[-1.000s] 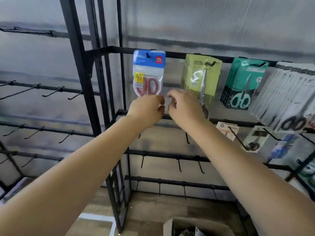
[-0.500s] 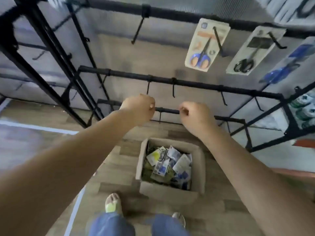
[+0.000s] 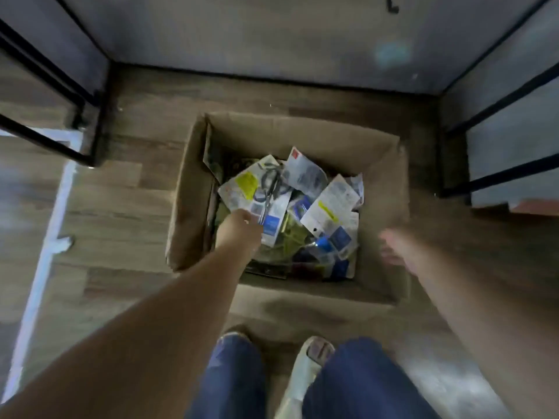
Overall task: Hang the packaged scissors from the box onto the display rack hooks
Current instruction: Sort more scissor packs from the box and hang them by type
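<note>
An open cardboard box (image 3: 381, 164) stands on the wooden floor, filled with several packaged scissors. My left hand (image 3: 239, 226) reaches into its left side and grips the lower edge of a white packaged scissors (image 3: 260, 189) with dark handles and a yellow label; my fingertips are hidden under the pack. My right hand (image 3: 393, 249) is blurred, hovering over the box's right wall with fingers spread, holding nothing. Only the bottom of the black display rack (image 3: 45, 71) shows, with one hook tip (image 3: 392, 7) at the top edge.
Rack legs and bars stand at left (image 3: 84, 140) and right (image 3: 499, 173) of the box, against a grey back wall. My feet (image 3: 311, 355) and blue trouser legs are just in front of the box. A white floor stripe (image 3: 51, 237) runs down the left.
The view has dropped from the rack hooks to the box. Both hands came down from the rail; the left went into the box onto a pack, and the right swung out to the right.
</note>
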A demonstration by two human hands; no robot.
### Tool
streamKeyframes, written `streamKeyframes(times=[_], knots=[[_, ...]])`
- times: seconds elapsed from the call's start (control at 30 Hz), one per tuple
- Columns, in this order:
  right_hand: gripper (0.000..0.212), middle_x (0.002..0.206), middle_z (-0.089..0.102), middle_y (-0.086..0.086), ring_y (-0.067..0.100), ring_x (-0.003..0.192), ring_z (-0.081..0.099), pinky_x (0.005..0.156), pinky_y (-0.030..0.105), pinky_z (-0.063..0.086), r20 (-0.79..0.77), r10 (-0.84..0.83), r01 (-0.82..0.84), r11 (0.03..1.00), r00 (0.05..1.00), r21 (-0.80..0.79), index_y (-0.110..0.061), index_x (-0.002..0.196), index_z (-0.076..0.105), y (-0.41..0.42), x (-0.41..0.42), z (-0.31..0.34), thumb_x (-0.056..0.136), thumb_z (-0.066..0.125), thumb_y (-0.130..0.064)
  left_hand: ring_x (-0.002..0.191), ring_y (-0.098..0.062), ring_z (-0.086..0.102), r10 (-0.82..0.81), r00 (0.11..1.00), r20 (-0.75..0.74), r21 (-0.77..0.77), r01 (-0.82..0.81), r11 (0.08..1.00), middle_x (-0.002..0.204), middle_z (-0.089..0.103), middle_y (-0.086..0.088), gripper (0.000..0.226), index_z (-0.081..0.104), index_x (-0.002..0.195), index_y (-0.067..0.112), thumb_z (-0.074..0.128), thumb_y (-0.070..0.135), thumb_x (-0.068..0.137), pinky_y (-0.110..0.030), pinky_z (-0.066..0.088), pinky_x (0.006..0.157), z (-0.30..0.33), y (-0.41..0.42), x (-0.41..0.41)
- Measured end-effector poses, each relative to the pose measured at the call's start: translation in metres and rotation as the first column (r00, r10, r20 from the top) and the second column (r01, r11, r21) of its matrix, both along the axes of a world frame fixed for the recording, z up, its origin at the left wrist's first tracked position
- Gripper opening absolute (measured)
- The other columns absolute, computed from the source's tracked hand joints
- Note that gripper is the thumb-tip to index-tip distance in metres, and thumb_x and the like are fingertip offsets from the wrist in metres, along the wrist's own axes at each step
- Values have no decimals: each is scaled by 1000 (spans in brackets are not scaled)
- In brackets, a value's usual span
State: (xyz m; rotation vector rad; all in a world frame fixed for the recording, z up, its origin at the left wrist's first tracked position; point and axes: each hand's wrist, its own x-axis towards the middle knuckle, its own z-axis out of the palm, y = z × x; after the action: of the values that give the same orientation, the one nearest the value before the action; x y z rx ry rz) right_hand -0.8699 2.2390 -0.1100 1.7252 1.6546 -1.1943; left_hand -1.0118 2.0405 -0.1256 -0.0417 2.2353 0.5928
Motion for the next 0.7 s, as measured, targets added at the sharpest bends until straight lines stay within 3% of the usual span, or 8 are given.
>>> streamKeyframes(times=[0.1, 0.2, 0.27, 0.33, 0.43, 0.5, 0.6, 0.7], knots=[[34, 109, 60, 21, 30, 90, 58, 82, 37, 45, 44, 137, -136, 991, 990, -6, 1, 119, 56, -5, 5, -90, 99, 44, -24, 105, -32, 54, -115, 993, 18, -92, 116, 989, 121, 56, -16, 39, 46, 132, 9, 49, 17, 94, -30, 38, 72, -92, -2, 24], [53, 124, 58, 18, 32, 109, 57, 86, 36, 48, -77, 361, -358, 933, 929, 46, -1, 126, 54, 8, -17, -153, 93, 52, -42, 122, -36, 41, -134, 982, -134, -81, 124, 989, 137, 40, -16, 45, 37, 139, 11, 46, 22, 96, -39, 38, 94, -154, 23, -3], [63, 134, 54, 11, 27, 119, 52, 86, 27, 43, -136, 319, -312, 947, 938, 73, -7, 133, 49, 23, -35, -180, 86, 59, -48, 124, -37, 38, -144, 956, -255, -28, 142, 990, 136, 37, -18, 47, 38, 137, 8, 47, 29, 96, -43, 35, 102, -174, 50, -31], [72, 141, 47, 6, 24, 127, 45, 90, 26, 37, -214, 223, -206, 974, 951, 99, -13, 139, 42, 38, -52, -197, 81, 66, -49, 117, -38, 46, -161, 924, -346, 59, 193, 979, 128, 47, -22, 42, 47, 130, 5, 44, 32, 97, -45, 40, 98, -184, 71, -59], [71, 137, 51, 4, 23, 124, 48, 101, 33, 40, -341, 93, -69, 994, 936, 81, -15, 135, 48, 52, -66, -213, 74, 75, -41, 108, -40, 52, -123, 886, -448, 125, 198, 972, 116, 56, -25, 38, 57, 116, 2, 44, 32, 98, -45, 44, 89, -191, 80, -76], [68, 133, 55, 4, 22, 119, 52, 95, 32, 44, -365, 75, -34, 993, 928, 117, -16, 131, 51, 47, -63, -214, 73, 77, -39, 104, -38, 53, -57, 874, -482, 180, 163, 970, 111, 58, -22, 32, 60, 111, 2, 52, 28, 94, -45, 45, 86, -191, 68, -67], [74, 130, 55, 0, 21, 119, 51, 93, 32, 46, -442, 22, 38, 991, 897, 125, -19, 140, 42, 36, -58, -210, 75, 76, -29, 107, -35, 51, -34, 886, -463, 226, 155, 962, 112, 57, -17, 40, 56, 118, 6, 68, 22, 83, -42, 42, 88, -189, 48, -47], [96, 103, 58, -5, 14, 103, 54, 75, 22, 47, -521, 46, 13, 994, 852, 109, -17, 149, 19, 27, -69, -200, 73, 77, -11, 113, -37, 49, 41, 948, -316, 239, 37, 970, 122, 53, -20, 58, 47, 125, 1, 74, 22, 78, -41, 42, 91, -184, 48, -50]])
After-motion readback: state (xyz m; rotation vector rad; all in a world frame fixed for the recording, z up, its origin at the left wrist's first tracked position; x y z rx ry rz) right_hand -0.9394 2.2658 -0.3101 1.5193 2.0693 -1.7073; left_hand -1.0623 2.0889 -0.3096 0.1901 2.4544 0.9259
